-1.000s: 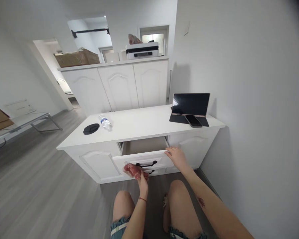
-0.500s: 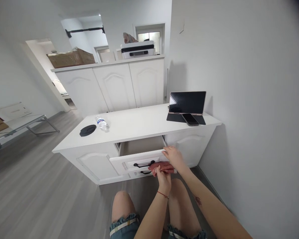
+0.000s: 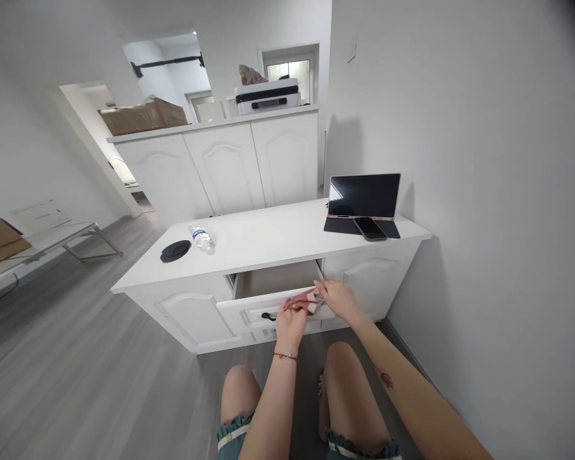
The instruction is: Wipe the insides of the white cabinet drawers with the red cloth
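Note:
I am crouched before a low white cabinet [image 3: 249, 246] whose top drawer [image 3: 278, 286] stands pulled open, its inside showing bare brown board. My left hand [image 3: 290, 322] is closed on a reddish-pink folded cloth [image 3: 303, 300] at the drawer's front edge. My right hand [image 3: 339, 298] meets the cloth from the right, fingers pinching its other end over the drawer front. A black drawer handle [image 3: 268, 316] peeks out just left of my left hand. My knees show below.
On the cabinet top lie a black round disc [image 3: 175, 250], a small water bottle [image 3: 201, 236], a tablet [image 3: 364, 198] propped on its stand and a phone [image 3: 370, 228]. A white wall rises at the right. A taller white cupboard [image 3: 220, 166] stands behind; grey wood floor spreads left.
My left hand carried the cloth from low left of the drawer front up and right to the drawer's edge, where my right hand now takes hold of it.

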Action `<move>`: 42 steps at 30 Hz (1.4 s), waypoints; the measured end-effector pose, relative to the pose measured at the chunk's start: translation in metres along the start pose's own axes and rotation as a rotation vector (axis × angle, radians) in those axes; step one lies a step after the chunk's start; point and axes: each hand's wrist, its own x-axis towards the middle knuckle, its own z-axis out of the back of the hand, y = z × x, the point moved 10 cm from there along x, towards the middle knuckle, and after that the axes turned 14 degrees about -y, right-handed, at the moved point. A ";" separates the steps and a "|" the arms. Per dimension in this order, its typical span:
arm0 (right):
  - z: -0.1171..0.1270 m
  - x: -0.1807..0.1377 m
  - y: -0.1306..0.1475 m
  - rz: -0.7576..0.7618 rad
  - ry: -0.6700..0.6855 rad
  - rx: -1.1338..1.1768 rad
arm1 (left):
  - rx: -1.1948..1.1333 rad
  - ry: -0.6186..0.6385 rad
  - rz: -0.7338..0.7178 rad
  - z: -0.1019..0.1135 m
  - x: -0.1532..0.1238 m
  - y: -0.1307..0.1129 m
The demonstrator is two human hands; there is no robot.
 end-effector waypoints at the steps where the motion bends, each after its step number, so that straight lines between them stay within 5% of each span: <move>1: 0.000 0.000 -0.001 -0.003 0.005 -0.004 | -0.028 -0.009 0.008 0.000 -0.002 -0.006; 8: -0.003 0.000 -0.003 -0.018 0.002 -0.001 | -0.144 -0.046 -0.003 0.015 -0.018 -0.064; 21: -0.009 -0.003 -0.005 -0.001 -0.065 0.003 | -0.374 0.087 -0.124 0.037 -0.057 -0.166; 26: -0.013 -0.014 -0.004 0.032 -0.313 0.085 | -0.210 0.151 -0.273 0.066 -0.066 -0.200; 29: -0.017 -0.038 0.023 0.119 -0.472 0.189 | -0.079 0.254 -0.360 0.081 -0.078 -0.215; 32: -0.044 -0.064 0.069 0.269 -0.362 0.247 | -0.053 0.434 -0.360 0.083 -0.101 -0.218; 37: -0.093 -0.080 0.093 0.200 -0.194 0.271 | -0.015 0.629 -0.268 0.088 -0.136 -0.209; 40: -0.116 -0.073 0.084 0.121 -0.154 0.389 | -0.016 0.571 -0.304 0.114 -0.141 -0.214; 42: -0.127 -0.064 0.077 0.075 -0.114 0.489 | 0.022 0.376 -0.359 0.143 -0.136 -0.219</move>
